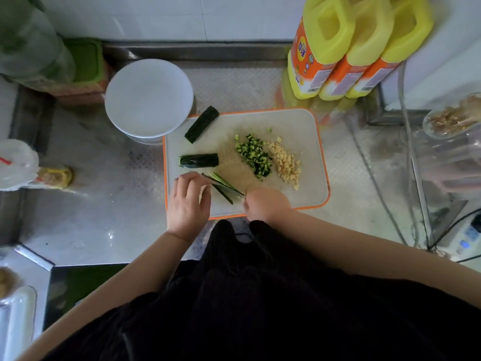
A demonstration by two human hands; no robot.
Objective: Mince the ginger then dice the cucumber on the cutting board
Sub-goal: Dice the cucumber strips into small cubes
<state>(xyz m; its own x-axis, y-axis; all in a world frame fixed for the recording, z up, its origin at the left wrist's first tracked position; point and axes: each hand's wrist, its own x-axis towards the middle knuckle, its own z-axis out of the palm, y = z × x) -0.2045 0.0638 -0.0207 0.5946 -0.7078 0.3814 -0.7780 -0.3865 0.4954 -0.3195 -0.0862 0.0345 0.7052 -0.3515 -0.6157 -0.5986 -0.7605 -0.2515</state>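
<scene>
From my head camera, my left hand [188, 201] rests curled on the ends of the thin green cucumber strips [224, 187] at the near edge of the white, orange-rimmed plastic cutting board [307, 131]. My right hand [265, 204] is clenched at their other end; whether it grips a knife I cannot tell. The pile of diced green cucumber [253, 157] touches the pale yellow minced ginger [286, 162]. Two dark uncut cucumber pieces [199, 160] lie towards the left. A round white plate [149, 97] sits just beyond the board.
</scene>
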